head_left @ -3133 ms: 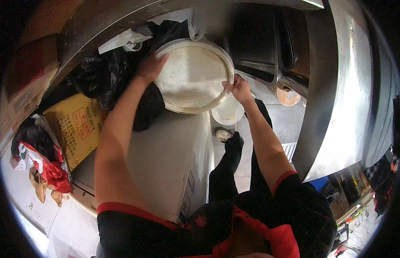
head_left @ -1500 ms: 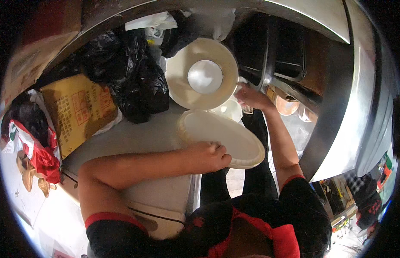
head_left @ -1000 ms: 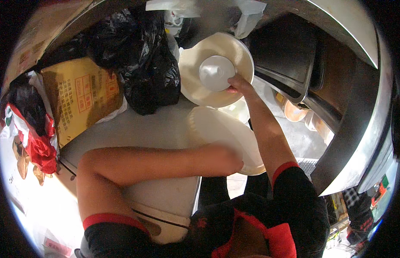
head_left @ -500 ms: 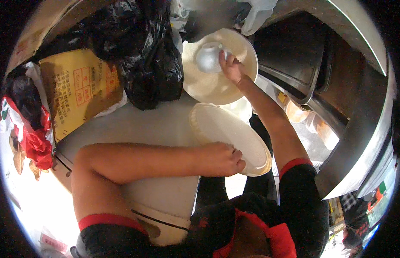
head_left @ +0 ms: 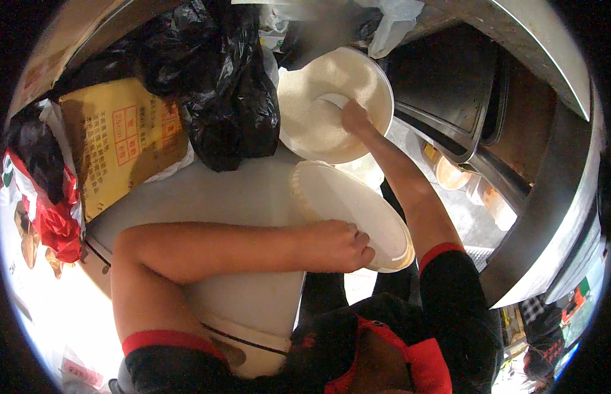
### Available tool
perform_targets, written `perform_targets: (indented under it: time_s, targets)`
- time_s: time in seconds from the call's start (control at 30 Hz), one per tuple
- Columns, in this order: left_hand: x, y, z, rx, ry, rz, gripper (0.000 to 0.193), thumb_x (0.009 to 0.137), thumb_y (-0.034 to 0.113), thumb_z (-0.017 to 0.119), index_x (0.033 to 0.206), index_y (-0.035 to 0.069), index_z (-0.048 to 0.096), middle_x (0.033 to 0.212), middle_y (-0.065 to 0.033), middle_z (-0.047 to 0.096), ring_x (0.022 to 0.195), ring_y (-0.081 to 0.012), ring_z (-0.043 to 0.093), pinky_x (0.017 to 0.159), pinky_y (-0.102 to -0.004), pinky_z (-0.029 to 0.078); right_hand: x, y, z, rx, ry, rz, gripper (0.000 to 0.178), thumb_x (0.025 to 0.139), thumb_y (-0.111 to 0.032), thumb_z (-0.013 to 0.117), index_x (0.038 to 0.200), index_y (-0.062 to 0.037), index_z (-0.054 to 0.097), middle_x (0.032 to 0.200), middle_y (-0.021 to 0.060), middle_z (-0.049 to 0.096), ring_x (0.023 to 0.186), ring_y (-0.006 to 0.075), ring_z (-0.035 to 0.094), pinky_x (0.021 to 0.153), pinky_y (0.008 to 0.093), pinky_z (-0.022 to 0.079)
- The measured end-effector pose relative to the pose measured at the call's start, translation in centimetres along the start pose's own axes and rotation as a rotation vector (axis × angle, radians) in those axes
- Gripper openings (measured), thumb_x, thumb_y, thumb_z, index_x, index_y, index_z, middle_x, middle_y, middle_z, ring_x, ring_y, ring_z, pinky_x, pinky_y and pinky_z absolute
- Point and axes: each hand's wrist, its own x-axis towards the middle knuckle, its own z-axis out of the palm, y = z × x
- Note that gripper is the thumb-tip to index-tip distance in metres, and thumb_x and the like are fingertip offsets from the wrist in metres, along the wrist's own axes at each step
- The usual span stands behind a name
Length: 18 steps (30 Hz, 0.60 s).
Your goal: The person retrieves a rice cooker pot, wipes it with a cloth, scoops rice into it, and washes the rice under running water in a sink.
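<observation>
A round white bucket (head_left: 391, 107) stands in front of me, filled with pale fine grains (head_left: 304, 128) that look like rice. Inside it, my right hand (head_left: 357, 120) is closed on a whitish cup (head_left: 333, 100), which is sunk in the grains so that only part of its rim and side shows. Nearer to me, my left hand (head_left: 339, 246) grips the edge of a large round white lid (head_left: 348, 200) with a ribbed rim. The lid is tilted beside the bucket, its flat inner face showing.
Black plastic bags (head_left: 233, 98) bulge left of the bucket, by a yellow printed carton (head_left: 122, 138). A pale smooth surface (head_left: 200, 190) lies under my left forearm. Dark trays (head_left: 443, 92) and a metal edge (head_left: 542, 230) flank the right side. Red and white bags (head_left: 53, 217) sit far left.
My right hand has come down slightly toward me, and the cup, earlier in full view over the grains, is now pushed into them. The left hand and lid have barely moved.
</observation>
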Motion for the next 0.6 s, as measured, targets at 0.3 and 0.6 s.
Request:
perform_targets:
  time_s: [0.3, 0.6]
  targets:
    - [0.5, -0.5, -0.8, -0.009, -0.034, -0.016, 0.019, 0.066, 0.019, 0.055, 0.073, 0.003, 0.048, 0.07, -0.0143, 0.055, 0.069, -0.0288, 0.061, 0.058, -0.0361, 0.053, -1.7, 2.8, 2.0, 1.314, -0.458, 0.449, 0.025, 0.072, -0.02, 0.053, 0.051, -0.0067, 0.052, 0.045, 0.0033, 0.045, 0.035, 0.0133, 0.04, 0.034, 0.0274, 0.031]
    - [0.8, -0.5, -0.8, -0.058, -0.014, -0.009, 0.018, 0.064, 0.017, 0.056, 0.07, 0.003, 0.046, 0.066, -0.0127, 0.053, 0.064, -0.0267, 0.059, 0.056, -0.0353, 0.053, -2.9, 2.3, -1.6, 1.399, -0.359, 0.657, 0.02, 0.073, -0.019, 0.053, 0.06, -0.0031, 0.052, 0.047, 0.005, 0.047, 0.035, 0.0117, 0.039, 0.032, 0.0284, 0.029]
